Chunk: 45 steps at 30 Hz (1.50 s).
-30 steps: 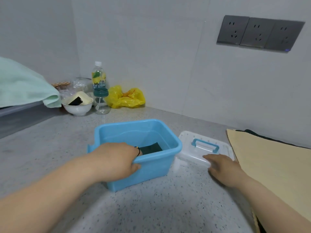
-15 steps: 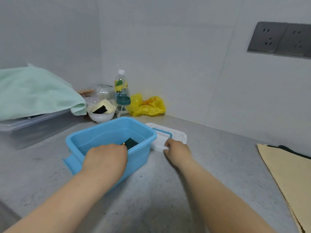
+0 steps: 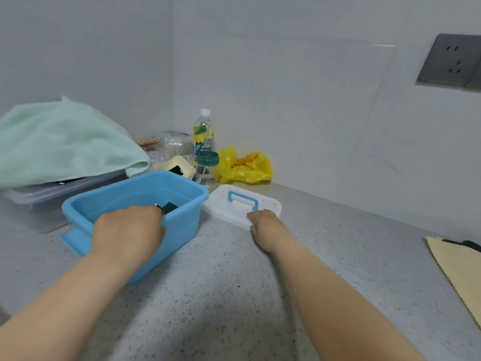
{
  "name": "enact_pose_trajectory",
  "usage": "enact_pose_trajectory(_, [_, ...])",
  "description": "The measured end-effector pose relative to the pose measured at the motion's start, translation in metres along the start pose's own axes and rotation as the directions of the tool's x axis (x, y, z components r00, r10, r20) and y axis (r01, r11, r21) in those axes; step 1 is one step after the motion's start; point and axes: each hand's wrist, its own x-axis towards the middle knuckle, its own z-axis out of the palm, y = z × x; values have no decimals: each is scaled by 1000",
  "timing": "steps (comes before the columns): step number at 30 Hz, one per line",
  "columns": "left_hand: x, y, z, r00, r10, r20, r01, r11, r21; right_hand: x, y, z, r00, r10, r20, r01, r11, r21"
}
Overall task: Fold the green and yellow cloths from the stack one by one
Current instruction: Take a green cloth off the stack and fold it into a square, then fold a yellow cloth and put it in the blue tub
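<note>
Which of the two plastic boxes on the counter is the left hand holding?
The open blue bin: the left hand grips its near rim. The translucent grey box stands farther left under the pale green towel, untouched.

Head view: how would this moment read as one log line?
left hand: grips blue bin rim | right hand: on white lid edge | yellowish cloth: flat, far right, untouched

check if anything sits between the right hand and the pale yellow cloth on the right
Nothing visible does. The right hand touches the white plastic lid; only bare speckled grey countertop lies between it and the pale yellow cloth. The left hand grips the blue plastic bin.
</note>
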Motion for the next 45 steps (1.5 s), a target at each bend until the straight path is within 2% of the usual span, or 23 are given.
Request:
enact_pose_trajectory(2, [-1,1,-2,1000,11,-11,-11,1000,-15,-7,5,-3,999,-22,-43,21,1000,-18])
enact_pose_trajectory(5, [-4,4,-6,997,31,-66,-35,998,-59,-23,13,-11,996,22,-88,-19,999,38])
enact_pose_trajectory(9, [-18,25,-23,960,134,-245,-176,971,-161,-63,25,-24,995,37,-88,-28,994,104])
enact_pose_trajectory(14, [-57,91,-37,922,312,-229,-384,816,-432,-142,65,-41,991,67,-115,-49,987,151])
enact_pose_trajectory(19, [-106,177,-34,836,502,-221,-539,680,-497,-253,135,-55,967,201,-155,-172,969,178])
enact_pose_trajectory(23, [-137,232,-37,781,573,-248,-587,538,-604,-343,192,-61,919,352,-179,-295,913,281])
enact_pose_trajectory(26, [-157,257,-29,731,631,-262,-623,459,-633,-404,214,-55,930,362,-65,-308,863,400])
enact_pose_trajectory(29, [-170,267,-16,686,688,-238,-667,463,-584,-437,216,-38,939,345,0,-308,838,451])
enact_pose_trajectory(32, [-174,270,-10,657,717,-234,-692,452,-563,-443,214,-22,951,293,-98,-233,887,398])
enact_pose_trajectory(36, [-179,269,-16,634,729,-258,-694,389,-606,-439,209,-11,920,307,-243,-187,890,416])
enact_pose_trajectory(38, [-188,272,-25,585,765,-270,-694,300,-655,-439,208,-10,904,327,-276,-178,873,454])
enact_pose_trajectory(41, [-212,288,-41,459,836,-300,-718,151,-679,-439,205,-15,902,341,-265,-174,848,500])
enact_pose_trajectory(45, [-233,314,-57,332,870,-364,-796,51,-603,-439,200,-20,917,312,-248,-146,843,518])
